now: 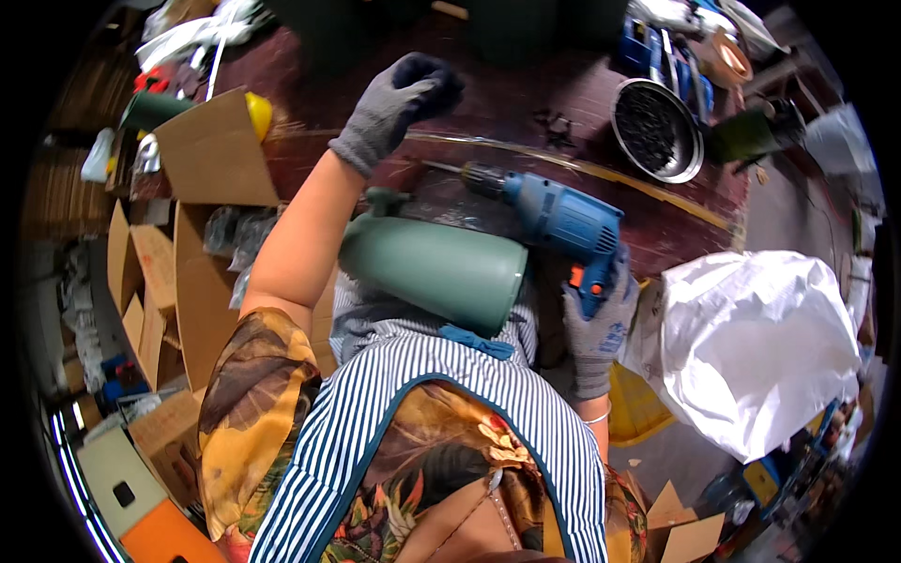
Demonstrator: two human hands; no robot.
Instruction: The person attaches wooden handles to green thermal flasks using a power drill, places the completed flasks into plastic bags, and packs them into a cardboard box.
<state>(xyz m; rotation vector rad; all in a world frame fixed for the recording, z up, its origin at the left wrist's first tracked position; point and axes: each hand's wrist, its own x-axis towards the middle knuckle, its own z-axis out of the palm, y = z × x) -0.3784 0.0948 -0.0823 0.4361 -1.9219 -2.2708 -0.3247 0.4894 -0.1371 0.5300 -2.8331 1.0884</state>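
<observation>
My right hand [601,314], in a grey glove, grips the handle of a blue power drill [563,214]. The drill has an orange trigger, and its long bit points left across the table's near edge. My left hand [404,98], gloved in grey with dark fingers, is raised over the dark red table [328,103]. Its fingers are curled closed; whatever they may hold is hidden. A smooth green cylinder [436,267] lies across my lap, with a small pipe-like fitting at its left end. The drill bit is above that fitting and apart from it.
A metal bowl [657,131] of small black parts stands at the table's right, with a few dark pieces [556,127] nearby. Dark green containers [516,33] line the back. Cardboard boxes [192,253] crowd my left; a white sack [751,347] stands at my right.
</observation>
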